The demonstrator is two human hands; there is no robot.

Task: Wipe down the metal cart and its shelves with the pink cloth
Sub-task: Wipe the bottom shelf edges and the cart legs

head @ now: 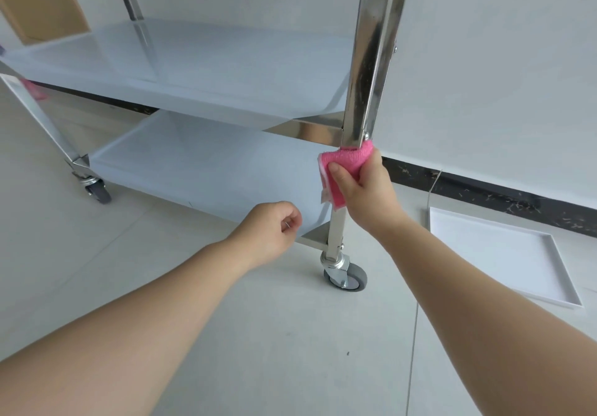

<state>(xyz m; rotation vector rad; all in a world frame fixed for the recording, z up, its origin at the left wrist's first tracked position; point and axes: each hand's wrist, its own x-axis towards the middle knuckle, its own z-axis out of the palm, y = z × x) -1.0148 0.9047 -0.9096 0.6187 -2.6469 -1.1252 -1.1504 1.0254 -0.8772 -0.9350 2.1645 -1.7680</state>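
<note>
Right hand [361,186] grips folded pink terry cloth [347,163], wrapped round the near right upright post [371,60] of the shiny steel wheeled cart [226,70], between its two shelves. Left hand [271,228] loosely curled, holding nothing, by lower shelf edge [206,170]. White flat tray [504,254] on the floor.

Open gap between shelves [206,60]; white tray [504,254] lies on floor right
</note>
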